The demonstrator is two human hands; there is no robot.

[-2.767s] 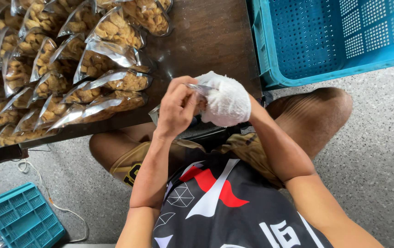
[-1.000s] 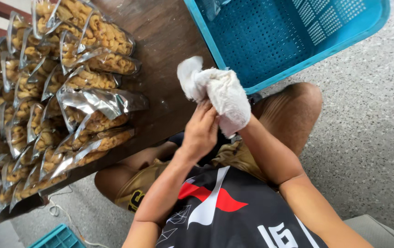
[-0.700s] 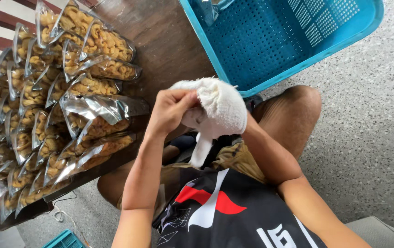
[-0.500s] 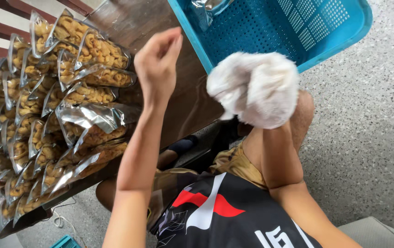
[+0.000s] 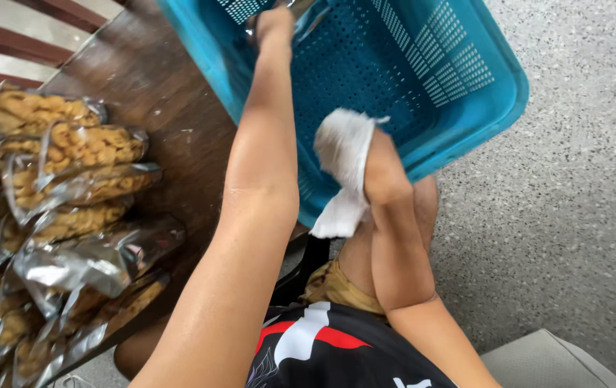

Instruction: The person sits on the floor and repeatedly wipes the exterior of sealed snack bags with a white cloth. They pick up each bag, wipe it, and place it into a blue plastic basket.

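Snack bags (image 5: 63, 215) are lying in a big pile on the left side, clear and shiny, full of yellow-brown bits. They are sitting on a dark wooden table (image 5: 157, 79). Next to them, the left arm is reaching far forward into the blue basket (image 5: 423, 79). The left hand (image 5: 273, 20) is at the top edge of the view, touching something shiny and clear inside the basket. Only part of that hand is showing, so I cannot tell if its fingers are closed on the shiny thing or just resting on it. To the right of that arm, the right hand (image 5: 380, 169) is squeezing a white cloth (image 5: 342, 165) tight. The cloth is hanging down in front of the basket's near wall, above the person's knee. Grey speckled floor (image 5: 573, 215) is filling the right side.
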